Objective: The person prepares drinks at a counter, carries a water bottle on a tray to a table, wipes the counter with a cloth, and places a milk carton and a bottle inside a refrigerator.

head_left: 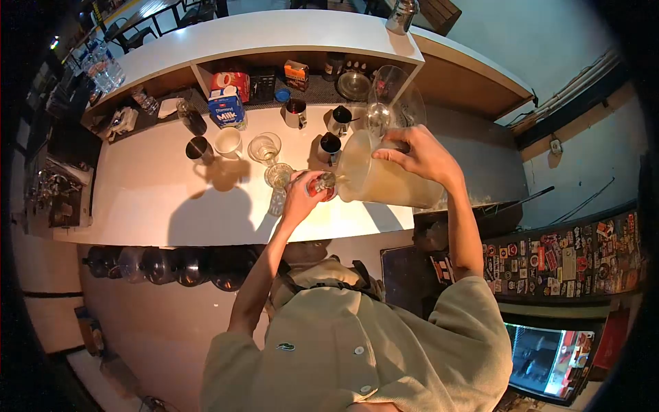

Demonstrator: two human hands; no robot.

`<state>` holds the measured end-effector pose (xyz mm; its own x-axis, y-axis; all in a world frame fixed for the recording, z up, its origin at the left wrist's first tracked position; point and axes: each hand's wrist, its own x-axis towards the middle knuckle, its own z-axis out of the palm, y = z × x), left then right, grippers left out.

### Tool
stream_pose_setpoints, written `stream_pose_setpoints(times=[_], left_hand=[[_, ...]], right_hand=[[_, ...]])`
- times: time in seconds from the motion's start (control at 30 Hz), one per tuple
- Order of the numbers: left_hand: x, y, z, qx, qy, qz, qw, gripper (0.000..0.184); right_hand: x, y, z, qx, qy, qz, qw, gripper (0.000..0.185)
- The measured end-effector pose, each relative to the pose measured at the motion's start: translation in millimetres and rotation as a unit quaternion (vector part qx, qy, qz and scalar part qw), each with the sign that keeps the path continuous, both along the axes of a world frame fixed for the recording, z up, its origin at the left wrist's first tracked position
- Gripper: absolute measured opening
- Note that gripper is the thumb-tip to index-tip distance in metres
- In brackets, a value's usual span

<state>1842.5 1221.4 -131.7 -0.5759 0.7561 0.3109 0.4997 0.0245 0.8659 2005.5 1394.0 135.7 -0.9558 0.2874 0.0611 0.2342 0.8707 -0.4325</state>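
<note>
My right hand (420, 156) grips the rim and handle side of a large translucent plastic pitcher (384, 182), tipped nearly on its side. Cloudy, pale yellowish liquid shows inside it. The pitcher's mouth is right up against a small glass (325, 185) with something red in it. Around that glass my left hand (301, 199) is wrapped. Just left of this hand stand a clear glass (279, 176) and a stemmed glass (263, 147). Behind the pitcher's mouth is a metal cup (329, 145) with dark contents. Whether liquid is flowing I cannot tell.
A white mug (228, 143), a dark-filled cup (199, 149) and a blue milk carton (226, 110) stand on the white counter (137, 199). Further metal cups (296, 113) are at the back. A large clear vessel (382, 110) stands beyond the pitcher. A raised shelf (288, 34) borders the far side.
</note>
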Motion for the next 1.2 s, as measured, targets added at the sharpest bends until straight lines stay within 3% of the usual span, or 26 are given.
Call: stream_pose_setpoints(times=[0.83,1.13,1.2], left_hand=[[0.6,-0.5,9.0,-0.021,-0.017,-0.013,1.000,0.047],[-7.7,-1.1,4.2,0.000,0.013,-0.002,1.000,0.044],[-13.0,-4.3,3.8,-0.030,0.077,0.018,0.996,0.043]], right_hand=[[4.8,6.3,-7.0,-0.005,0.035,0.009,0.999,0.040],[10.6,10.9,-9.8,-0.031,0.024,-0.024,0.999,0.035],[12.4,11.4,-11.2,-0.030,0.031,-0.028,0.999,0.035]])
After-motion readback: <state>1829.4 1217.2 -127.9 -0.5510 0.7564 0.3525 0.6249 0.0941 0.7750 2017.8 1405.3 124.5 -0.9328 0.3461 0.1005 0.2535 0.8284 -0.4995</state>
